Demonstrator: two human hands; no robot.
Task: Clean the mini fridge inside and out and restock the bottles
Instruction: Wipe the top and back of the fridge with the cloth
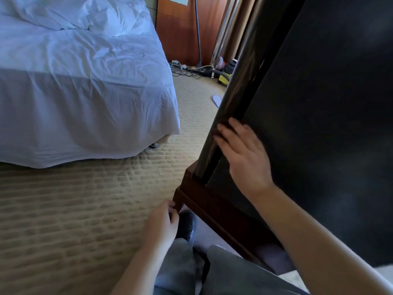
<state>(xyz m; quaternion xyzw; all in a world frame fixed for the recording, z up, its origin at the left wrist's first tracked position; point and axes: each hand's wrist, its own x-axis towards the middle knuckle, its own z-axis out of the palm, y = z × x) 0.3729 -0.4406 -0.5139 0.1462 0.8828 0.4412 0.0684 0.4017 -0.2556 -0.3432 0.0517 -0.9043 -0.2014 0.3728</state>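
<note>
Likely step: open mini fridge (319, 103) door | right grip (240, 150) wide, flat on door edge | left grip (163, 220) curled at cabinet (212, 201) corner, hold unclear | I'd hook behind the edge, pull steadily.

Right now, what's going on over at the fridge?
A person is at the black mini fridge door, with the right hand laid flat along its glossy edge. The left hand is curled at the corner of the wooden cabinet base below; whether it grips anything is unclear. No bottles or cloth are in view.
</note>
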